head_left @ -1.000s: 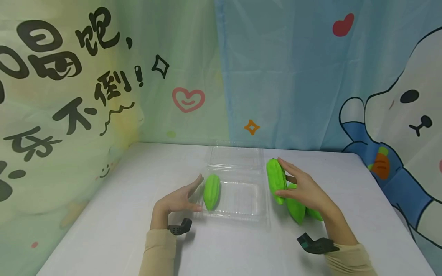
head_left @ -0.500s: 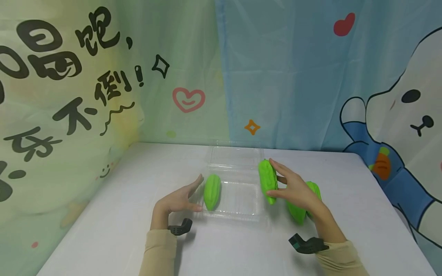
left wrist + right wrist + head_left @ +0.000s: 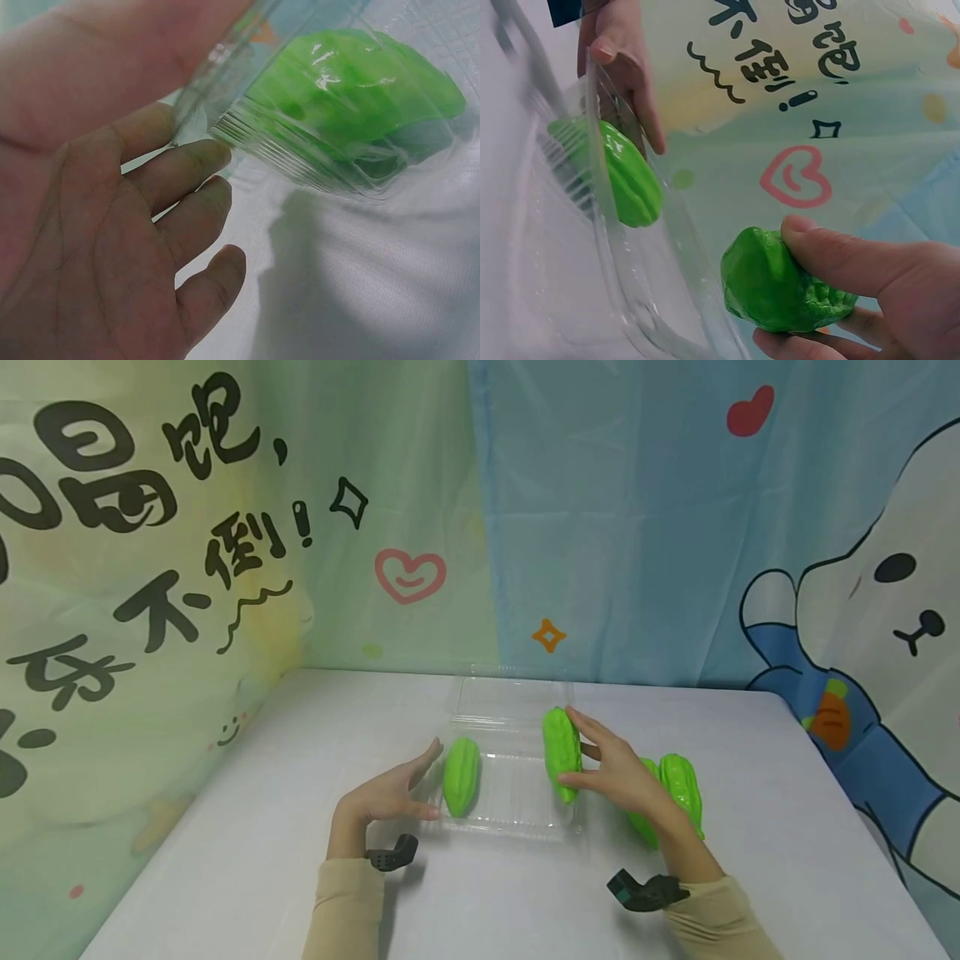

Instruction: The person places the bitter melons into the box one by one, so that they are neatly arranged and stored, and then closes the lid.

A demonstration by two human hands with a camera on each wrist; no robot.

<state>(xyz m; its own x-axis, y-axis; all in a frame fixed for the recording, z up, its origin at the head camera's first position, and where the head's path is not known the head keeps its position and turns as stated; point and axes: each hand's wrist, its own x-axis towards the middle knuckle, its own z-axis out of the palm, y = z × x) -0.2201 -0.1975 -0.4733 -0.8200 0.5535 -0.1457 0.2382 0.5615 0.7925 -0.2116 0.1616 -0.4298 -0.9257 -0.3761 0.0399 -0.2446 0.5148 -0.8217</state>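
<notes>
My right hand (image 3: 615, 772) pinches a bright green, ridged bitter melon (image 3: 561, 752) between thumb and fingers, above the right end of a clear plastic clamshell box (image 3: 513, 789). The right wrist view shows this melon beside the box's rim, the thumb (image 3: 836, 251) on top of it. Inside the box, along its left wall, lies another bitter melon (image 3: 461, 777). My left hand (image 3: 386, 793) rests at the box's left edge, fingers extended and thumb apart. In the left wrist view its fingertips (image 3: 214, 154) are right at the ribbed plastic wall.
Further bitter melons (image 3: 681, 789) lie on the white tabletop (image 3: 510, 902) right of the box, partly behind my right forearm. The box's lid (image 3: 512, 700) lies folded back toward the printed curtain (image 3: 600, 527). Each wrist wears a dark camera mount (image 3: 645, 891).
My right hand has carried the bitter melon leftward, from over the other melons to above the box's right end. The left hand and the melon in the box stay put.
</notes>
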